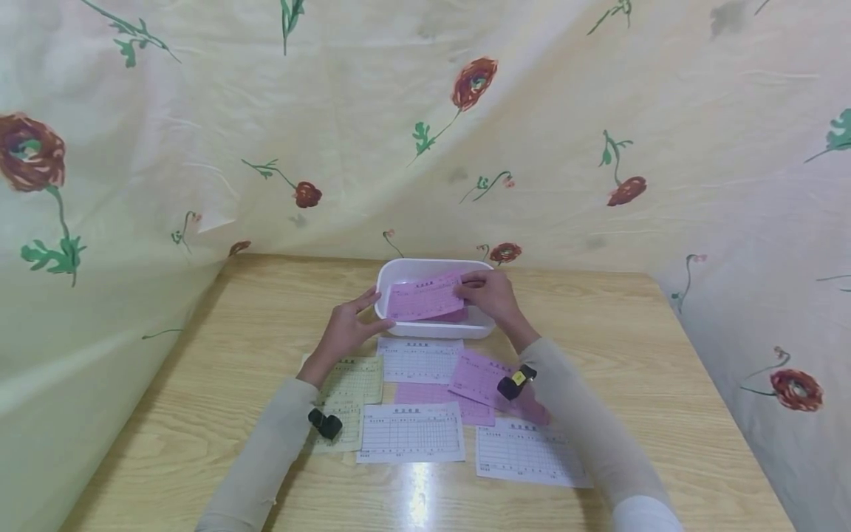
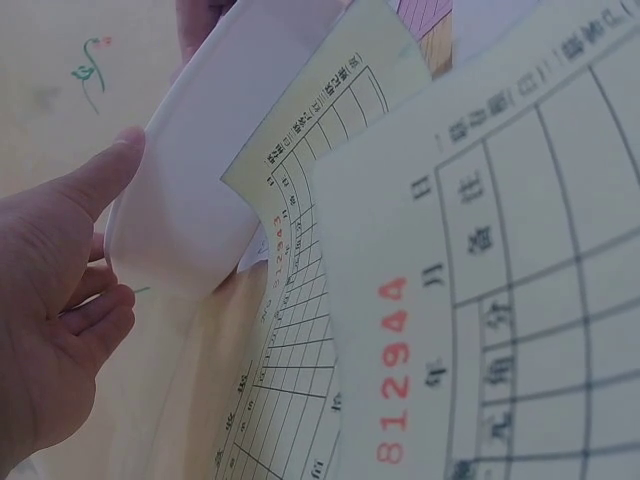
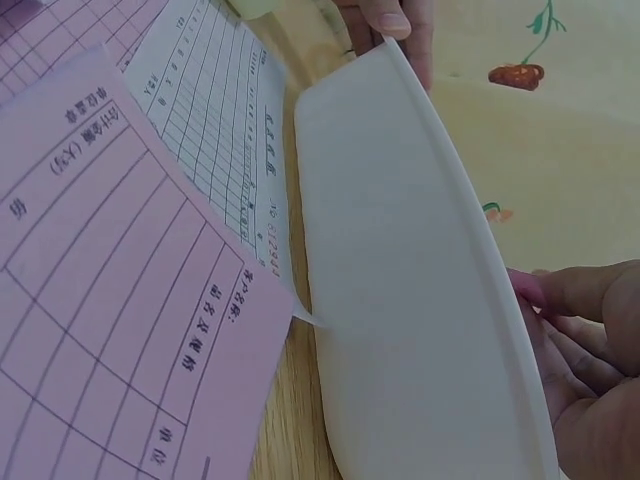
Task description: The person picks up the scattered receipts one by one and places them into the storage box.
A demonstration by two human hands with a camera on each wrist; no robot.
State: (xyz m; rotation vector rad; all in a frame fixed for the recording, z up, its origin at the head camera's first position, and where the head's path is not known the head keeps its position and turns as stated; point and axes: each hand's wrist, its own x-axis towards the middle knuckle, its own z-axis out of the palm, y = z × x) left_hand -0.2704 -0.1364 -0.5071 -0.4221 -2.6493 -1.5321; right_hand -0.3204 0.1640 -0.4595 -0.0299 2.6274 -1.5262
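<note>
woodgrain table (image 1: 612,318) | floral cloth (image 1: 372,118) | left grip (image 1: 347,325) holding tray (image 1: 439,332) | right grip (image 1: 493,295) pinching pink slip (image 1: 425,298)

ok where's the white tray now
In the head view, the white tray sits centrally, far back on the table, between the left hand and right hand, beyond a white slip.

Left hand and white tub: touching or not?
Touching. The left wrist view shows it: the left hand has its thumb tip on the rim of the white tub, with no gap between them.
</note>
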